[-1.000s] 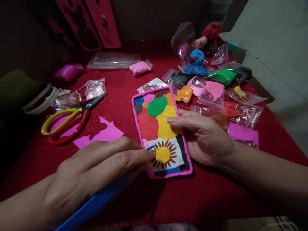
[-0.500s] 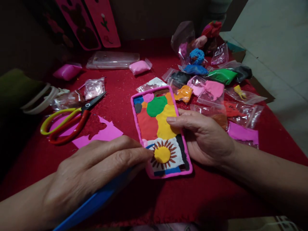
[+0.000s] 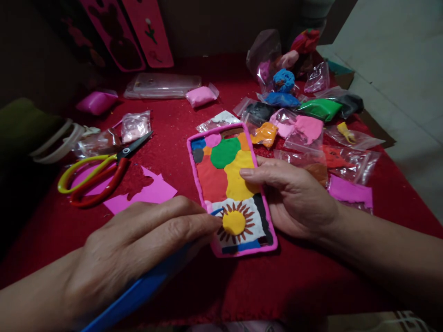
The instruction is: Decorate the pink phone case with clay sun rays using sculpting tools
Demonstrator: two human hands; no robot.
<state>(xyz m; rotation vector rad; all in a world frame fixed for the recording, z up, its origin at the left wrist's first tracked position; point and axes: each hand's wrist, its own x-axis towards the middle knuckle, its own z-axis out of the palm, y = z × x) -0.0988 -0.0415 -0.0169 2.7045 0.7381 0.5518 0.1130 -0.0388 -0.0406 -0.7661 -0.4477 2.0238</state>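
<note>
A flat rectangular panel (image 3: 211,182) with a pink clay rim carries patches of coloured clay. Near its lower end, a yellow disc (image 3: 234,223) ringed by brown petals sits on a white patch. My right hand (image 3: 301,200) grips the panel's right edge, thumb on top of the yellow patch and fingers underneath. Held in my left hand (image 3: 148,244) is a long blue tool (image 3: 129,302); its thin tip reaches the white patch and petals at the disc's upper left. My left fingertips are pinched beside the panel's left rim and cover part of the petals.
Yellow-and-red scissors (image 3: 104,177) and a cut pink sheet (image 3: 152,189) lie at the left. Bags of coloured clay (image 3: 320,109) crowd the right and back of the red cloth (image 3: 166,124). Clear cases (image 3: 166,86) lie behind; decorated pink panels (image 3: 150,37) lean at the back.
The blue tool's tip has shifted slightly right and tilted a little, along with my left hand. My right hand and the panel have barely moved.
</note>
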